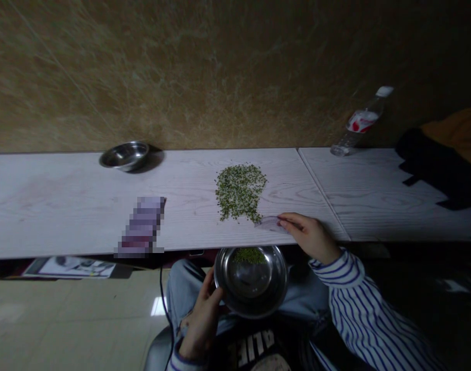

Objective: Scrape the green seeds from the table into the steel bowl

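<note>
My left hand (202, 309) grips the rim of a steel bowl (276, 281) held below the table's front edge, over my lap. Some green beans (249, 255) lie in the bowl at its far side. A loose pile of small green beans (240, 190) is spread on the white wooden table (65, 206). My right hand (308, 236) rests on the table at the pile's near right corner, fingers closed on a small pale flat piece (269, 223) that touches the beans.
A second, empty steel bowl (125, 154) stands at the table's back left. A blurred flat object (142, 226) lies near the front edge. A plastic water bottle (361, 123) leans against the wall at the right, beside dark and orange cloth (443, 154).
</note>
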{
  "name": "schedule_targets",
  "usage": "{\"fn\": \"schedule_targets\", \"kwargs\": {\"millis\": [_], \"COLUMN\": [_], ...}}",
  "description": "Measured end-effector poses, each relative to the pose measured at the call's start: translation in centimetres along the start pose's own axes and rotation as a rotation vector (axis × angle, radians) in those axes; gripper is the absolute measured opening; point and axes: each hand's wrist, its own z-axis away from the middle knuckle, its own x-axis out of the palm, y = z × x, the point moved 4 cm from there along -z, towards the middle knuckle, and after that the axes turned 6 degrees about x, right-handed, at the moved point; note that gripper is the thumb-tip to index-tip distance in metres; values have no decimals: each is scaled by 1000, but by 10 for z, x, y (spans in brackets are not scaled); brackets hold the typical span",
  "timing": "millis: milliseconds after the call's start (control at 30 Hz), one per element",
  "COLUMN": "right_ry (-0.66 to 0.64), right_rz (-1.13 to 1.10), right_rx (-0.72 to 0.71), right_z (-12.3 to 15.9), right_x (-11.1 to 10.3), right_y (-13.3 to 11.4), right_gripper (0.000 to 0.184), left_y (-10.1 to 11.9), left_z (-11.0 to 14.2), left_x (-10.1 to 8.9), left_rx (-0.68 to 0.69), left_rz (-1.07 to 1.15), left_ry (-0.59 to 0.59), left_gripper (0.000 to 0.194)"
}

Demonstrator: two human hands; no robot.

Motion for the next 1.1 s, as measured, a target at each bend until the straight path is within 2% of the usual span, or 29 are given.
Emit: {"fn": "schedule_targets", "kwargs": {"millis": [300, 467, 700, 1100], "right_ry": [-1, 33, 124, 41], "right_rz": [-10, -64, -125, -139], "right_rx": [-8, 10, 108, 113], "right_z": [-27, -33, -31, -14], "right_x": [9, 6, 0, 6], "right_y": [-5, 5, 24, 8], "right_gripper": [23, 24, 27, 26], "left_y": [0, 0, 3, 5], "left_z": [-6, -8, -5, -3], "left_x": [0, -2, 4, 8], "left_rx": [11, 2, 11, 4], "left_rz": [20, 1, 19, 44], "left_ry": [50, 69, 58, 22], "left_gripper": [84, 85, 84, 83]}}
